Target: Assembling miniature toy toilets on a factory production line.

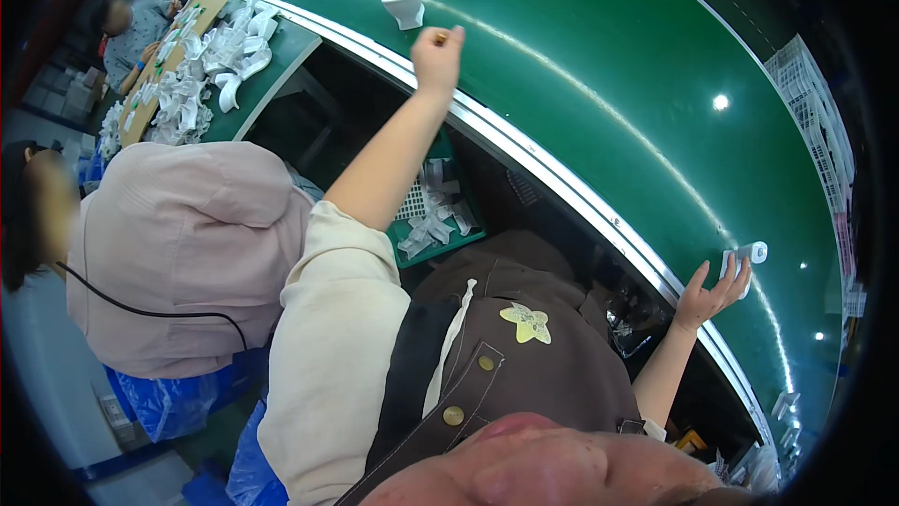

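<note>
Close to the far-left stretch of a green work surface (562,47), my left hand (437,58) is curled closed with the thumb up. A tiny yellowish bit shows between its fingers, too small to name. Just beyond it stands a white moulded plastic part (404,6) with a wide rounded top and a narrower base. On the right, my right hand (712,300) has its fingers spread against a second white plastic part (749,251), partly covering it. The thumb is apart from that part, and no firm grip shows.
A green bin (449,246) with clear wrapped pieces sits below the metal edge (562,174). White parts (225,52) lie heaped on a table at left. A person in pink (187,244) sits beside me; another works farther off. White crates (815,113) stand at far right.
</note>
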`<state>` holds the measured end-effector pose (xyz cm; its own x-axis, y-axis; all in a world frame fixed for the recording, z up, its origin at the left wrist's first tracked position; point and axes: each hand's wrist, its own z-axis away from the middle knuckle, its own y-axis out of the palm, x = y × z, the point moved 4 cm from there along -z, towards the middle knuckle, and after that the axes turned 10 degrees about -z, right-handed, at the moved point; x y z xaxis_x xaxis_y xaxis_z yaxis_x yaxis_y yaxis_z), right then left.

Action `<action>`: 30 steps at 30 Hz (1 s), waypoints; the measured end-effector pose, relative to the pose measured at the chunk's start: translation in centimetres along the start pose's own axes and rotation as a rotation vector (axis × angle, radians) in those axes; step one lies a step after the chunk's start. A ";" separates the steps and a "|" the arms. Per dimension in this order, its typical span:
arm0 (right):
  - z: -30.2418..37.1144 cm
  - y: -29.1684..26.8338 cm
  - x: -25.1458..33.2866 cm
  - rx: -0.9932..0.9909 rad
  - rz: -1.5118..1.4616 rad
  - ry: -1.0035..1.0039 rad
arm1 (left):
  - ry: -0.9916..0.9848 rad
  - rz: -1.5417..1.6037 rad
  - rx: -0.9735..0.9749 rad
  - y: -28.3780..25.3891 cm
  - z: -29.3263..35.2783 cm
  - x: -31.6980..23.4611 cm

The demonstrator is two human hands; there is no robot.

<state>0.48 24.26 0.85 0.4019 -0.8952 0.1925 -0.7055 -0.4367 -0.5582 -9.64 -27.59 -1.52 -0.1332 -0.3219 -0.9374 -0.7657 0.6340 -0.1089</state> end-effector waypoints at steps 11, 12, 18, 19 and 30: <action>0.3 0.6 0.4 0.054 -0.026 -0.022 | 0.168 -1.036 0.059 -5.6 -10.1 1.2; 0.3 0.7 0.4 0.075 -0.029 -0.030 | 0.132 -0.999 0.103 -5.7 -10.6 1.4; 0.2 1.1 1.1 0.057 -0.237 0.059 | 0.184 -0.749 0.168 -4.6 -9.7 0.0; 0.0 1.4 1.7 0.055 -0.233 0.059 | 0.186 -0.745 0.170 -4.0 -9.1 -0.4; -2.0 12.9 11.5 1.008 -1.615 0.683 | -0.120 0.229 1.451 8.7 12.7 -9.4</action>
<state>-5.16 8.17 -2.56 -0.2071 0.2022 0.9572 0.6136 -0.7352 0.2881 -7.07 -10.10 2.09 -0.0549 -0.1068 -0.9928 0.5612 0.8191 -0.1191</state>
